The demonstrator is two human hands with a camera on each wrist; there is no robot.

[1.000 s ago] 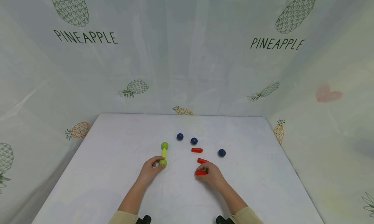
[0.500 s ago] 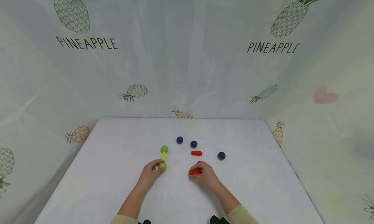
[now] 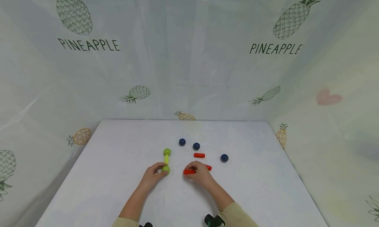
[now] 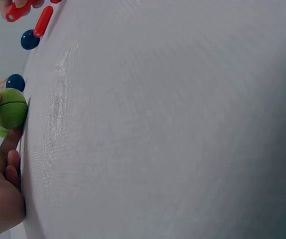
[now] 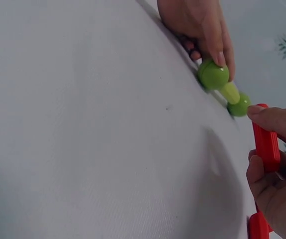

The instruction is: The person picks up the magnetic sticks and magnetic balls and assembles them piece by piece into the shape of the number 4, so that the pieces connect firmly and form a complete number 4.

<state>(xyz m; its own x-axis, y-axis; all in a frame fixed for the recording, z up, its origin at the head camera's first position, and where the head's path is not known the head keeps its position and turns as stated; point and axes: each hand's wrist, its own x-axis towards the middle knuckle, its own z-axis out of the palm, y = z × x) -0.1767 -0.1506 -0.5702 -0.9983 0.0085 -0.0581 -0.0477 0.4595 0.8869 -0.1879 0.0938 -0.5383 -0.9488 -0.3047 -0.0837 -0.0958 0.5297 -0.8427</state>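
A dumbbell-shaped piece stands out in the head view: two green balls joined by a yellow-green rod (image 3: 166, 160), lying lengthwise away from me. My left hand (image 3: 151, 177) pinches its near ball (image 3: 165, 169) between thumb and fingers; the far ball (image 3: 167, 151) is untouched. To the right, a red stick (image 3: 188, 172) is pinched in my right hand (image 3: 202, 177), its left end pointing toward the green piece with a gap between. The right wrist view shows this stick (image 5: 266, 144) as ridged, with the thumb on its upper end.
Behind my right hand a second red stick (image 3: 209, 167) is partly hidden, and another red stick (image 3: 199, 155) lies farther back. Dark blue balls (image 3: 182, 141) sit toward the back of the white table (image 3: 251, 194), one of them (image 3: 224, 158) off to the right.
My right hand has carried the red stick leftward, closer to the green piece, uncovering part of the stick behind it. The left hand keeps its hold. The head view has tilted slightly upward.
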